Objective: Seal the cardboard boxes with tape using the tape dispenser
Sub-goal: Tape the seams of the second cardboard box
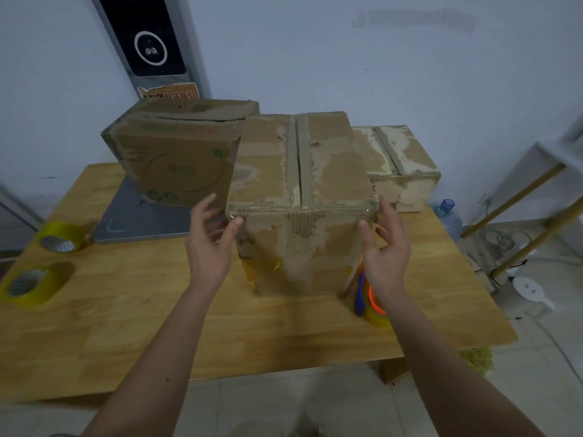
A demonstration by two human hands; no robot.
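- Left hand (212, 244), right hand (383, 247): fingers spread, flanking middle cardboard box (299, 197), seemingly steadying it.
- Tape dispenser (369, 298) parked below right fingers, within reach.

Middle cardboard box (303, 197): matt brown, facing torn rough, corrugation exposed at front top edge; glossy clear tape over that edge. Table (132, 316): smooth light wood, slight sheen. Tape rolls (30, 287) at left edge: glossy yellowish plastic. Grey mat (135, 219): smooth, matt.
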